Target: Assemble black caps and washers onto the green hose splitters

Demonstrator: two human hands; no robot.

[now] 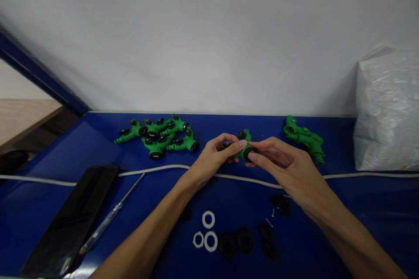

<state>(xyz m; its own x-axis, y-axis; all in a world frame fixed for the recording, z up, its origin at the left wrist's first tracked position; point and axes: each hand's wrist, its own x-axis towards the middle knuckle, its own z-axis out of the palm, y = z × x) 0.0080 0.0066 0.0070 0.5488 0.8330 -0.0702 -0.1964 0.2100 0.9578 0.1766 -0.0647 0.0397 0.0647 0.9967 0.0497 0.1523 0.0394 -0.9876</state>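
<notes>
A green fitting [242, 151] is clamped between the left hand [212, 157] and right hand [281, 161], its black end ring apparently being seated; a firm twist seems called for, with spare rings [208, 219] at six o'clock on the bench [360, 209].

Around the white cable [157, 169] the blue counter [360, 200] lies bare just beyond it at centre, while green fittings [159, 136] crowd its far left, a phone [75, 218] and screwdriver [111, 216] its near left, and washers [208, 231] its near centre.

At centre, the left hand [214, 152] and right hand [278, 159] hide most of the green plastic hose fitting [245, 151]. At three o'clock the crinkled white plastic bag [389, 109] is cut off by the edge. At five o'clock, the small black parts [270, 235] on the blue surface [360, 209] are too dim to identify.
</notes>
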